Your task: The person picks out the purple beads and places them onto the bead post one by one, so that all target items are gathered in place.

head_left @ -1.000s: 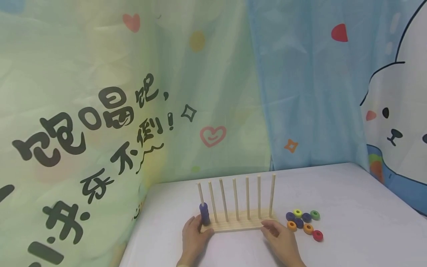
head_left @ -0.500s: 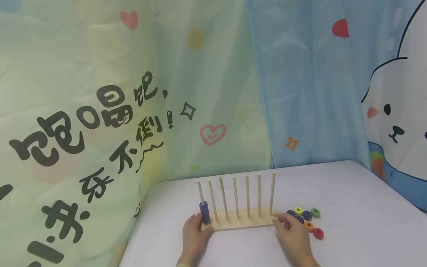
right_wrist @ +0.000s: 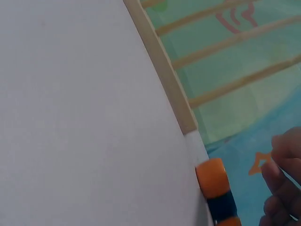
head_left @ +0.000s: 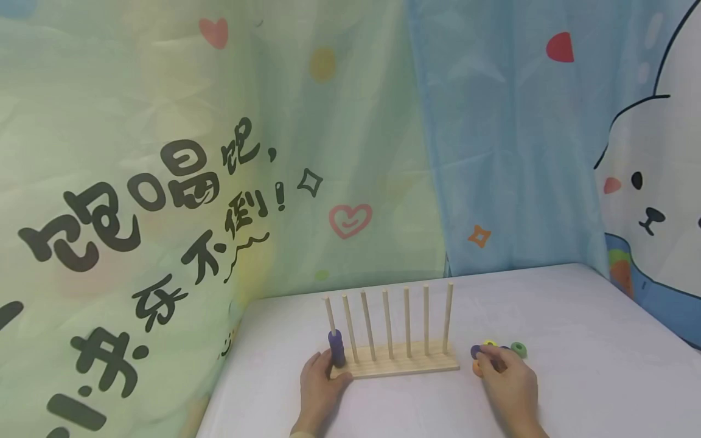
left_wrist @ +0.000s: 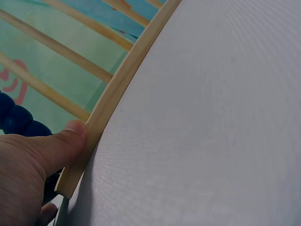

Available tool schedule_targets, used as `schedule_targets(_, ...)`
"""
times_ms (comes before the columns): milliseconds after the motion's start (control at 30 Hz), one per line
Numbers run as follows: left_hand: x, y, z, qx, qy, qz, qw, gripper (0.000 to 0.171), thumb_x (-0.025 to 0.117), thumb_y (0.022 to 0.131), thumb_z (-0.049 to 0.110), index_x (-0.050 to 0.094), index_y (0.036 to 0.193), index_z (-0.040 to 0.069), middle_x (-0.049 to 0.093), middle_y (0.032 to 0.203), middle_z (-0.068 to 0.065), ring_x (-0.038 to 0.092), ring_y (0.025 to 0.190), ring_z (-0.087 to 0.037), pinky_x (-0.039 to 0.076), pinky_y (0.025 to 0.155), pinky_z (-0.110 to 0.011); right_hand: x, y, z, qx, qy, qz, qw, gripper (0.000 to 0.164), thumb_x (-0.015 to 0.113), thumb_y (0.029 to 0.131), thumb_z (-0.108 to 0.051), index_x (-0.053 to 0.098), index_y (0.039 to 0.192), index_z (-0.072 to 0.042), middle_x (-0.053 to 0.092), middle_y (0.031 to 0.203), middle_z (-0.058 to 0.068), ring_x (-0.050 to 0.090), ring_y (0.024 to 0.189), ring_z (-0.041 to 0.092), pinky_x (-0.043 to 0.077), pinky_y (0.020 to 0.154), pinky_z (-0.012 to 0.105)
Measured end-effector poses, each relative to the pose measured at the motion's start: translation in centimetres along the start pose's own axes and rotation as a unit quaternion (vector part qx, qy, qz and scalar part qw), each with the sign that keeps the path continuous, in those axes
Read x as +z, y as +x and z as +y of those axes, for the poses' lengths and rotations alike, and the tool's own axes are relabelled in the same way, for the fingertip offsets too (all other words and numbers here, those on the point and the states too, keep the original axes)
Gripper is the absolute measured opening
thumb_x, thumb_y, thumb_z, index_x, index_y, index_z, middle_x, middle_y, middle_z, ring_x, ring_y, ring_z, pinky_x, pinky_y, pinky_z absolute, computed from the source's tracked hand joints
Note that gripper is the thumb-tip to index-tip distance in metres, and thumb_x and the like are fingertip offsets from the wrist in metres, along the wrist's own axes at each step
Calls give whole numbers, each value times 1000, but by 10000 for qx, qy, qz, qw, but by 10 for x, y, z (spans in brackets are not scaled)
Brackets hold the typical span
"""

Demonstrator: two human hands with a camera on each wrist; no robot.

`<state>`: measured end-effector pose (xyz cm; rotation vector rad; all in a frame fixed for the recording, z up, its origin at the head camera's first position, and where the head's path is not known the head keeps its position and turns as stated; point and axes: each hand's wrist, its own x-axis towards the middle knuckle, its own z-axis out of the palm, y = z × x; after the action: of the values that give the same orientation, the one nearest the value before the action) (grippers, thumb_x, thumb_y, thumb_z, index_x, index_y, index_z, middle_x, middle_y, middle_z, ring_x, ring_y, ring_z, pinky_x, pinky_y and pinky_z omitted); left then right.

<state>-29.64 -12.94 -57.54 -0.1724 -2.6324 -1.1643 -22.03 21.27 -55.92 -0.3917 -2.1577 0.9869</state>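
Observation:
My left hand grips the left end of a wooden base with upright pegs. Its thumb presses the front edge in the left wrist view, and the other fingers are mostly hidden. Several dark blue beads are stacked on the leftmost peg beside this hand. At the right, my right hand hovers over loose ring beads with its fingers loosely bent. A blue bead and an orange bead lie by its fingertips. In the right wrist view, nothing shows between thumb and fingers.
A green bead and a partly hidden yellow bead lie behind the right hand; other beads are covered by it. The white table reaches back to printed curtains. The other pegs carry no beads.
My right hand has moved right, from the front right of the base to above the loose beads, covering some of them. The left hand stays on the base.

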Motion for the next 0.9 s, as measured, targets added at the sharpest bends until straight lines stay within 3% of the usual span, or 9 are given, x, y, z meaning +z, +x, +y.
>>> schedule_targets(133, 0, 0, 0, 11, -6, -12, 10000, 64, 83, 73, 32, 62, 129, 8, 62, 130, -14, 45, 130, -42, 31, 110, -61, -7, 4, 5, -1, -500, 182, 9986, 17, 81, 76, -10, 75, 92, -7, 73, 83, 9, 63, 66, 20, 45, 60, 24)
schedule_targets(300, -2, -1, 2, 116, -28, 48, 9999, 64, 83, 73, 30, 62, 127, 5, 63, 129, -15, 46, 129, -43, 31, 110, -62, -10, 5, 10, 469, -881, 8, 9950, 25, 80, 77, -13, 74, 100, -5, 72, 92, 17, 62, 81, 37, 38, 67, 44)
schedule_targets(400, -2, -2, 4, 105, -29, 28, 9999, 64, 84, 72, 29, 62, 127, 4, 63, 129, -15, 45, 129, -43, 30, 111, -61, -10, 5, 11, 647, -988, -167, 9929, 27, 78, 78, -14, 73, 103, -6, 72, 95, 17, 59, 85, 39, 36, 67, 45)
schedule_targets(900, -2, -2, 3, 137, -2, 42, 9999, 64, 83, 73, 31, 62, 127, 4, 63, 128, -15, 46, 129, -43, 30, 110, -61, -6, 7, 16, 618, -1251, -777, 9872, 34, 78, 76, -8, 69, 108, 0, 68, 105, 26, 63, 94, 43, 46, 80, 58)
